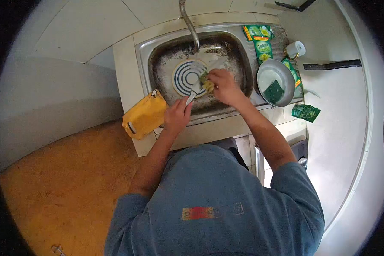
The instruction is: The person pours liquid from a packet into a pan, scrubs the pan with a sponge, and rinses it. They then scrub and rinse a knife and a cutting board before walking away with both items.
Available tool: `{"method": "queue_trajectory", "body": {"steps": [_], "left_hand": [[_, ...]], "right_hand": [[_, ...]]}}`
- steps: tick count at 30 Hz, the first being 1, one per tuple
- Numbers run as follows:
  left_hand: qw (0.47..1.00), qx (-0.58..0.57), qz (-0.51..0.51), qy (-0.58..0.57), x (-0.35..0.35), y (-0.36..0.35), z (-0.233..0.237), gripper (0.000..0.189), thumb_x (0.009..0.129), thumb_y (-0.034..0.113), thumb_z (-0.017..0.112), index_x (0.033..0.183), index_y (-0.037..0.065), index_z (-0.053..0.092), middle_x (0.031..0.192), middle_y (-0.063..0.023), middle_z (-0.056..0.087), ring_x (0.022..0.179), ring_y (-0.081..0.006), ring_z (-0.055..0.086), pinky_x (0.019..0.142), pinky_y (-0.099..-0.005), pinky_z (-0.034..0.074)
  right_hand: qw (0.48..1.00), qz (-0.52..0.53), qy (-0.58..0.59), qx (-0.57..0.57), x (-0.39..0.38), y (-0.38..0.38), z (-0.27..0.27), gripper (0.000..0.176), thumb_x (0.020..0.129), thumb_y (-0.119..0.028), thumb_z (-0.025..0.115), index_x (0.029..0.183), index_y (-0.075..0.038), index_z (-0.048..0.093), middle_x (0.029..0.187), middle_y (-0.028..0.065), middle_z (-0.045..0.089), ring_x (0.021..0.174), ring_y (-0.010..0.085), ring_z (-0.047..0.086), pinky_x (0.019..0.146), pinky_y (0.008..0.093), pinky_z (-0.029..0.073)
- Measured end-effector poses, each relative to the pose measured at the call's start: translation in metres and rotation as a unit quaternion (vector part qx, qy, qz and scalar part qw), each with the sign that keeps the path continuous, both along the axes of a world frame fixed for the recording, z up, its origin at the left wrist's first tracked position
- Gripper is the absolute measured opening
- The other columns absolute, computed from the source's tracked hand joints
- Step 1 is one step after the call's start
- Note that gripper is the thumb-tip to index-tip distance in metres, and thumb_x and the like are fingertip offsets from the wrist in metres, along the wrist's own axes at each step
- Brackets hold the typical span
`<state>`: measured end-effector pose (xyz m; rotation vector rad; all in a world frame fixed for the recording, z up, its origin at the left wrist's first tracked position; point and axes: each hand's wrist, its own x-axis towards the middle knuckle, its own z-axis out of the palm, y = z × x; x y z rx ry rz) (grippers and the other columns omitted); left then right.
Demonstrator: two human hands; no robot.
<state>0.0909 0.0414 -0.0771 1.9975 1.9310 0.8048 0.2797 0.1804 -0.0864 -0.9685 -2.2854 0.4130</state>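
My left hand [178,115] is closed round the pale handle of a knife [191,97], low over the sink basin [158,59]. The knife points up and to the right, and its far part is blurred and partly hidden. My right hand [226,87] grips a yellow-green sponge [208,85] against the knife, just beyond the handle. Under the knife, a white plate with dark blue rings [184,77] lies in the basin, partly covered by the hands and the sponge.
A curved faucet [190,25] reaches over the sink. A yellow cutting board [146,116] leans at the left rim. To the right stand a metal pan [265,74] holding a dark green scouring pad [273,92], a white mug [298,48] and several green packets [263,50].
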Motion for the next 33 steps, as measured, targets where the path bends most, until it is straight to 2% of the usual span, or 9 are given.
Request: {"method": "queue_trajectory", "body": {"steps": [7, 10, 13, 14, 17, 21, 23, 26, 33], "left_hand": [[1.0, 0.004, 0.011, -0.013, -0.003, 0.001, -0.002, 0.026, 0.084, 0.02, 0.06, 0.103, 0.003, 0.058, 0.086, -0.0154, 0.061, 0.071, -0.0323, 0.061, 0.059, -0.039, 0.05], [0.999, 0.004, 0.015, -0.049, -0.005, 0.002, 0.002, 0.026, 0.084, 0.018, 0.06, 0.103, 0.002, 0.057, 0.088, -0.0167, 0.061, 0.073, -0.033, 0.061, 0.061, -0.0392, 0.049], [0.986, -0.074, 0.05, -0.141, -0.001, 0.003, 0.016, 0.028, 0.085, 0.02, 0.058, 0.107, 0.002, 0.056, 0.094, -0.0192, 0.061, 0.075, -0.0333, 0.061, 0.066, -0.039, 0.049], [0.986, -0.073, 0.048, -0.141, -0.002, 0.004, 0.015, 0.028, 0.085, 0.02, 0.058, 0.107, 0.002, 0.056, 0.094, -0.0192, 0.061, 0.075, -0.0333, 0.061, 0.066, -0.039, 0.049], [0.991, -0.044, 0.029, -0.122, 0.001, 0.006, 0.011, 0.029, 0.086, 0.021, 0.057, 0.106, 0.001, 0.056, 0.092, -0.0189, 0.061, 0.076, -0.0325, 0.061, 0.067, -0.0386, 0.048], [0.986, -0.091, 0.03, -0.136, 0.005, 0.006, 0.014, 0.027, 0.086, 0.022, 0.058, 0.102, 0.0, 0.055, 0.09, -0.0196, 0.06, 0.076, -0.0351, 0.06, 0.064, -0.0409, 0.048], [0.983, -0.1, 0.026, -0.152, 0.007, 0.005, 0.015, 0.028, 0.086, 0.022, 0.057, 0.102, -0.001, 0.055, 0.089, -0.0197, 0.059, 0.076, -0.0356, 0.06, 0.064, -0.0411, 0.048], [0.982, -0.091, 0.032, -0.16, 0.008, 0.005, 0.014, 0.028, 0.085, 0.021, 0.058, 0.102, -0.001, 0.055, 0.089, -0.0197, 0.059, 0.075, -0.0355, 0.06, 0.064, -0.0409, 0.048], [0.988, -0.056, 0.003, -0.146, 0.006, 0.002, 0.009, 0.028, 0.085, 0.02, 0.057, 0.103, -0.001, 0.055, 0.089, -0.0189, 0.059, 0.075, -0.035, 0.06, 0.064, -0.041, 0.047]], "right_hand": [[0.989, 0.012, 0.075, -0.13, -0.002, -0.012, 0.006, 0.026, 0.066, -0.003, 0.06, 0.092, -0.001, 0.06, 0.098, 0.0171, 0.061, 0.091, 0.0353, 0.058, 0.081, 0.0392, 0.046], [0.865, -0.147, 0.271, -0.396, 0.009, -0.002, 0.009, 0.018, 0.081, -0.006, 0.054, 0.097, -0.002, 0.06, 0.095, 0.0061, 0.062, 0.093, 0.014, 0.056, 0.077, 0.0268, 0.044], [0.712, -0.151, 0.437, -0.529, 0.01, -0.001, 0.015, 0.02, 0.082, -0.008, 0.054, 0.1, -0.002, 0.058, 0.095, 0.0058, 0.062, 0.091, 0.0157, 0.057, 0.079, 0.0266, 0.044], [0.668, -0.153, 0.456, -0.568, 0.013, 0.0, -0.003, 0.02, 0.078, -0.018, 0.059, 0.095, -0.008, 0.058, 0.082, -0.0003, 0.058, 0.056, 0.0073, 0.047, 0.044, 0.0208, 0.034], [0.618, -0.129, 0.528, -0.568, 0.007, -0.008, -0.005, 0.02, 0.078, -0.02, 0.06, 0.095, -0.009, 0.056, 0.078, -0.0014, 0.054, 0.048, 0.003, 0.037, 0.037, 0.0203, 0.024], [0.601, -0.109, 0.535, -0.584, 0.003, -0.011, 0.001, 0.022, 0.08, -0.015, 0.058, 0.101, -0.008, 0.054, 0.084, 0.0003, 0.056, 0.058, 0.0046, 0.046, 0.045, 0.0198, 0.034], [0.768, -0.159, 0.47, -0.406, -0.011, -0.018, 0.009, 0.023, 0.082, -0.01, 0.057, 0.104, -0.005, 0.052, 0.091, 0.0034, 0.058, 0.077, 0.0094, 0.053, 0.065, 0.0227, 0.043], [0.732, -0.154, 0.468, -0.471, -0.005, -0.018, 0.004, 0.03, 0.084, -0.007, 0.055, 0.113, -0.003, 0.047, 0.1, 0.0058, 0.057, 0.094, 0.0157, 0.053, 0.084, 0.0275, 0.041], [0.733, -0.172, 0.426, -0.501, -0.01, -0.018, 0.005, 0.042, 0.084, -0.009, 0.055, 0.123, -0.007, 0.04, 0.103, 0.0051, 0.057, 0.089, 0.0142, 0.054, 0.076, 0.0274, 0.042]]}}
